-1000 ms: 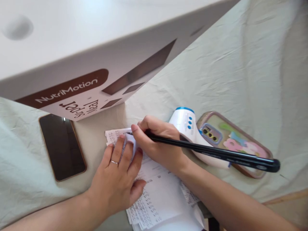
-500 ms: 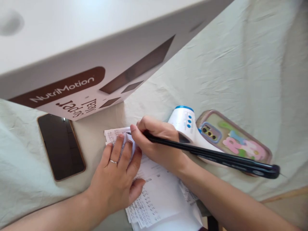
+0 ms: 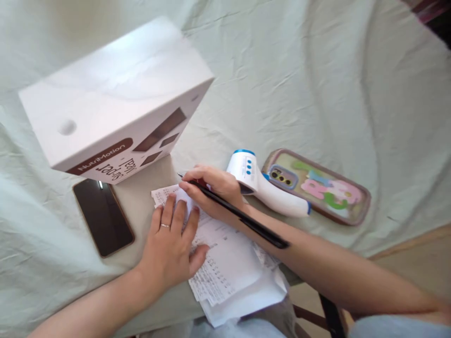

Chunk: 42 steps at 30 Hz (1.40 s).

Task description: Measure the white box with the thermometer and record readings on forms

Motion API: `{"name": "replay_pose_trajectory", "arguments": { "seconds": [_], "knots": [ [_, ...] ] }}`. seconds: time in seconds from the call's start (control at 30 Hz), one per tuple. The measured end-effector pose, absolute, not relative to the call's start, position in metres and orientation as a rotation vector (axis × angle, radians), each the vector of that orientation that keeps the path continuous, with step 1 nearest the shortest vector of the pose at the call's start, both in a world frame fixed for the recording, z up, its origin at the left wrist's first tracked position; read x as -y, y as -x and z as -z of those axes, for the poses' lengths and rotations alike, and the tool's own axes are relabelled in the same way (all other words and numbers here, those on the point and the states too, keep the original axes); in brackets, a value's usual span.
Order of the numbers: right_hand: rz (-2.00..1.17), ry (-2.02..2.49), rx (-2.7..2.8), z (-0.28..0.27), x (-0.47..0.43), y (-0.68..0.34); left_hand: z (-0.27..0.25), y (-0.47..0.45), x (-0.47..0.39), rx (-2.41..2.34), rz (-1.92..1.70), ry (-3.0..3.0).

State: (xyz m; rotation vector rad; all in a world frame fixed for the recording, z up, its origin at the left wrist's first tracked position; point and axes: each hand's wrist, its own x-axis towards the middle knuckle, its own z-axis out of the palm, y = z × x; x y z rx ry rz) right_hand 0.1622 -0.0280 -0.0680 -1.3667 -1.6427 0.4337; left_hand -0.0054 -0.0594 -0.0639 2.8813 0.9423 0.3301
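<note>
My left hand (image 3: 172,249) lies with its fingers spread on a stack of handwritten papers (image 3: 239,267), a ring on one finger. A long black pen (image 3: 246,220) is gripped in my right hand (image 3: 214,188), its tip showing just past the papers' top edge. Whether the tip touches anything I cannot tell. Part of the top sheet is hidden under both hands. Right beside my right hand lies a white and blue infrared thermometer (image 3: 275,192).
A white box (image 3: 120,89) marked NutriMotion stands at the upper left. A dark-screened phone (image 3: 104,218) lies in front of it. Another phone in a patterned case (image 3: 327,190) rests behind the thermometer. A pale wrinkled cloth (image 3: 282,94) covers the table, whose edge shows at the lower right.
The view has drawn back, so the whole box shows and everything looks smaller. My right hand has turned the pen, and its tip has left the sheet's writing for the upper edge.
</note>
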Motion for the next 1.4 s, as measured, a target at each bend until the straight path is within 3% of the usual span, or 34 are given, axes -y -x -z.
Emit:
{"name": "replay_pose_trajectory", "arguments": {
  "seconds": [0.27,0.6,0.73,0.83,0.97,1.1,1.4],
  "knots": [
    [-0.222,1.363,2.015,0.068,0.024,-0.164,0.058,0.009,0.054,-0.87,-0.464,-2.996],
    [-0.23,1.536,2.514,0.025,0.064,-0.18,0.029,0.01,0.054,-0.845,-0.54,-2.84],
    [-0.182,1.597,2.406,0.022,0.093,-0.181,-0.001,0.036,0.042,-1.141,-1.074,-2.532],
    [-0.327,1.607,2.346,0.021,0.111,-0.182,-0.01,0.063,0.02,-1.379,-1.492,-2.27],
    [-0.535,1.633,2.35,0.023,0.124,-0.183,-0.002,0.086,-0.025,-1.509,-1.201,-1.951],
    [-0.527,1.654,2.378,0.029,0.131,-0.184,0.011,0.083,-0.065,-1.283,-1.062,-1.659],
    [-0.397,1.687,2.408,0.042,0.137,-0.185,-0.001,0.038,-0.039,-1.004,-1.341,-1.215]
  ]
}}
